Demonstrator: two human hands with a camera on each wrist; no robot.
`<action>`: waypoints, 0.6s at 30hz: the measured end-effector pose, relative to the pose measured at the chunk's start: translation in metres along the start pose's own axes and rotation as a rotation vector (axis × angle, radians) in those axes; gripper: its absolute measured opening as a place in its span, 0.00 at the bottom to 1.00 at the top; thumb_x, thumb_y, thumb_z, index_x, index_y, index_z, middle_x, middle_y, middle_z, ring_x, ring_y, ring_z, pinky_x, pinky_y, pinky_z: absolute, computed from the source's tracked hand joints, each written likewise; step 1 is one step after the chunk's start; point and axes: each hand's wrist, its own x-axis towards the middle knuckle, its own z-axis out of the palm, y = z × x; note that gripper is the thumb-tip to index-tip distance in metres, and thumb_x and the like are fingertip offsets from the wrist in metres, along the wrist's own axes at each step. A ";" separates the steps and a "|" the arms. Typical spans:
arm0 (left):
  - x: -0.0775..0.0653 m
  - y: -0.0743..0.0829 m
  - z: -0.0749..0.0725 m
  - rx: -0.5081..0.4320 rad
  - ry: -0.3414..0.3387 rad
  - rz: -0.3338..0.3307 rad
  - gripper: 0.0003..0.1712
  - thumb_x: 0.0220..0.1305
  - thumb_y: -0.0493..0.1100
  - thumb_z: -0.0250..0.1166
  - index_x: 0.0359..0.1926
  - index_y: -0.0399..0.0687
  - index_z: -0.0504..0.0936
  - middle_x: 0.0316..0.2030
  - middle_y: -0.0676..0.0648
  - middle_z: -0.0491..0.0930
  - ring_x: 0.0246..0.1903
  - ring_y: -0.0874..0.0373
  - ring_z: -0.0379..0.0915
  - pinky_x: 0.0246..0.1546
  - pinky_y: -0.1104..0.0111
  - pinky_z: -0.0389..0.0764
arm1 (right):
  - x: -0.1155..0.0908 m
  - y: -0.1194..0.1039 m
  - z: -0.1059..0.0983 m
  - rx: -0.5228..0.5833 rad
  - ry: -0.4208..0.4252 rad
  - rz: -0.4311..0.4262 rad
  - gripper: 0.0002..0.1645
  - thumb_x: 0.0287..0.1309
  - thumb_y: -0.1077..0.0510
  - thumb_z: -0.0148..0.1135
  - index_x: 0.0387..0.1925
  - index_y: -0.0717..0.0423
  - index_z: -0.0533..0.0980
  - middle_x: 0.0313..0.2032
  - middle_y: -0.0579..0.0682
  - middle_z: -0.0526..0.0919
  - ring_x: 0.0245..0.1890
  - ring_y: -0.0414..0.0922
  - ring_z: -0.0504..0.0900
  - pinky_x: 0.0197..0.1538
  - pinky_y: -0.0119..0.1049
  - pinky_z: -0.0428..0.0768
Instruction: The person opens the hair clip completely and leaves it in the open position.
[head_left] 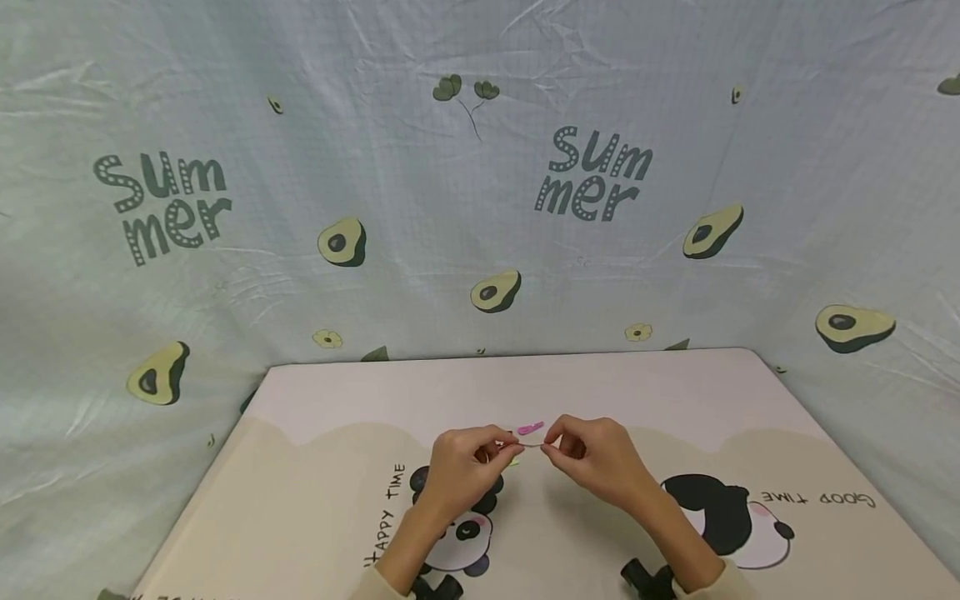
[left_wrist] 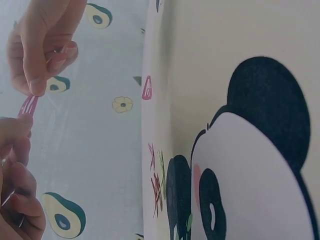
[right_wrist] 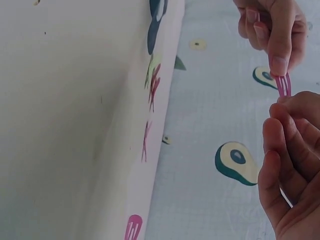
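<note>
My left hand [head_left: 467,467] and my right hand [head_left: 600,460] meet over the table, each pinching one end of a pink snap hair clip [right_wrist: 283,86] between thumb and fingers. In the head view the held clip looks like a thin line edge-on. Beyond the hands a single pink hair clip [head_left: 530,428] lies on the table. A small loose pile of red and green hair clips [left_wrist: 158,186] lies near the left hand, mostly hidden behind it in the head view. A few thin pink clips [right_wrist: 145,142] lie beside that pile.
The table [head_left: 337,400] has a pale printed cover with a panda [head_left: 457,546] and a black-and-white dog [head_left: 708,512]. Behind it hangs a light curtain [head_left: 420,183] with avocado prints. Black wrist mounts [head_left: 648,577] sit under the forearms.
</note>
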 end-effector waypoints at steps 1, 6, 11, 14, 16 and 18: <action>0.000 0.000 0.000 -0.002 0.002 0.000 0.05 0.56 0.41 0.79 0.33 0.49 0.91 0.18 0.55 0.83 0.18 0.76 0.64 0.20 0.84 0.67 | 0.000 0.000 0.000 -0.002 -0.003 -0.001 0.11 0.52 0.63 0.77 0.31 0.46 0.82 0.17 0.32 0.76 0.19 0.24 0.67 0.25 0.24 0.72; 0.000 0.001 -0.001 -0.003 0.008 0.005 0.05 0.55 0.41 0.80 0.32 0.49 0.91 0.18 0.55 0.83 0.17 0.75 0.66 0.20 0.84 0.67 | 0.000 -0.002 0.001 -0.024 -0.002 0.001 0.10 0.52 0.61 0.78 0.31 0.46 0.82 0.17 0.32 0.76 0.19 0.24 0.66 0.25 0.24 0.72; 0.000 0.000 -0.003 -0.001 0.014 0.015 0.05 0.54 0.41 0.80 0.32 0.49 0.91 0.19 0.55 0.85 0.17 0.75 0.66 0.20 0.84 0.67 | -0.002 -0.003 0.003 -0.035 0.019 -0.004 0.10 0.52 0.59 0.78 0.31 0.45 0.82 0.16 0.32 0.76 0.19 0.23 0.66 0.25 0.23 0.71; 0.000 -0.001 -0.004 -0.007 0.021 0.025 0.05 0.54 0.41 0.80 0.31 0.49 0.91 0.18 0.55 0.84 0.17 0.75 0.66 0.20 0.85 0.67 | -0.002 -0.004 0.003 -0.027 0.036 -0.009 0.10 0.52 0.59 0.79 0.31 0.46 0.82 0.16 0.32 0.76 0.19 0.23 0.66 0.24 0.23 0.72; 0.001 -0.001 -0.004 -0.013 0.025 0.031 0.05 0.54 0.40 0.80 0.32 0.49 0.91 0.18 0.55 0.84 0.17 0.74 0.66 0.20 0.85 0.67 | -0.002 -0.004 0.004 -0.016 0.047 -0.012 0.10 0.52 0.60 0.79 0.31 0.46 0.83 0.16 0.33 0.76 0.18 0.23 0.67 0.24 0.23 0.72; 0.002 -0.001 -0.005 -0.021 0.029 0.038 0.05 0.54 0.40 0.80 0.32 0.49 0.91 0.18 0.54 0.84 0.17 0.74 0.66 0.20 0.85 0.67 | -0.002 -0.004 0.005 -0.005 0.058 -0.016 0.10 0.52 0.60 0.79 0.31 0.47 0.83 0.16 0.33 0.76 0.18 0.23 0.67 0.24 0.22 0.72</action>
